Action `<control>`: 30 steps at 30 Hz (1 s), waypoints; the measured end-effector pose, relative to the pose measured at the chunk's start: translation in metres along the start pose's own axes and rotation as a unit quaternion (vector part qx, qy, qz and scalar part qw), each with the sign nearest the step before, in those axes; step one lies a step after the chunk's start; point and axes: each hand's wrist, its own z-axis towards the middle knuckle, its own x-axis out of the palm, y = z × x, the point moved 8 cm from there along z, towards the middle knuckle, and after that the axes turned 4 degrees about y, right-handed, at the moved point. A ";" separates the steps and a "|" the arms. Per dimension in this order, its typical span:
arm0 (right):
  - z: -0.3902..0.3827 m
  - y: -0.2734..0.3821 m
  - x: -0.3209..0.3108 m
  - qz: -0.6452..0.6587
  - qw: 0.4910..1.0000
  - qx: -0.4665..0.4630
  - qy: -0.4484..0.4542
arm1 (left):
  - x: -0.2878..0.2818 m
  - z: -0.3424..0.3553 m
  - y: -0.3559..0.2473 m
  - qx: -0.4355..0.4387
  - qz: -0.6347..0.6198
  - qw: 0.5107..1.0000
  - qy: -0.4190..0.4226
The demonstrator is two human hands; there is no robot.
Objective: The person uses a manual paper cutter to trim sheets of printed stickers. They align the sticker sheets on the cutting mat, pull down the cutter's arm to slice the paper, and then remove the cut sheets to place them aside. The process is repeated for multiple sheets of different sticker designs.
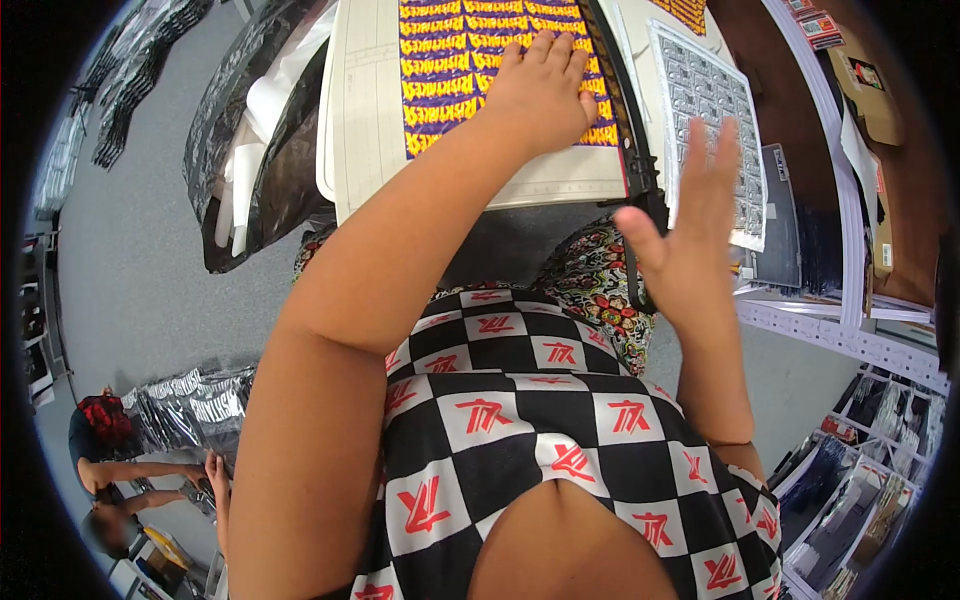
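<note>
My left hand (545,95) lies flat with fingers spread on a purple printed sheet (432,95) covered in rows of yellow lettering. That sheet rests on the cream board of a paper cutter (362,110), its right side along the cutter's black arm (612,60). Raised to the right of the cutter is my right hand (695,235), fingers stretched out and blurred by motion, thumb apart, with nothing in it. Behind its fingers lies a white sheet with rows of grey printed designs (690,65). Whether the right hand touches the cutter's arm, I cannot tell.
A black plastic bag (215,150) with white rolled material stands left of the cutter. To the right are a lilac metal rack (855,200) and brown cardboard pieces (868,95). Another person (105,480) works at the lower left beside silvery printed packages (190,410).
</note>
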 end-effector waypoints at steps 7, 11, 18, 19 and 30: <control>-0.004 -0.002 0.032 -0.064 0.993 0.021 0.102 | -0.009 -0.007 -0.002 0.012 -0.025 0.998 0.049; -0.003 0.028 0.045 -0.007 0.985 -0.086 0.152 | -0.023 -0.013 0.015 -0.049 -0.220 0.957 0.184; 0.009 0.060 0.058 0.028 0.965 -0.212 0.150 | -0.096 -0.039 0.117 -0.235 -0.595 0.768 -0.028; 0.012 0.058 0.064 0.042 0.963 -0.219 0.152 | -0.104 -0.046 0.138 -0.252 -0.579 0.773 -0.066; 0.107 -0.108 -0.079 0.473 0.858 0.136 -0.149 | -0.103 -0.103 0.176 -0.317 -0.575 0.668 -0.351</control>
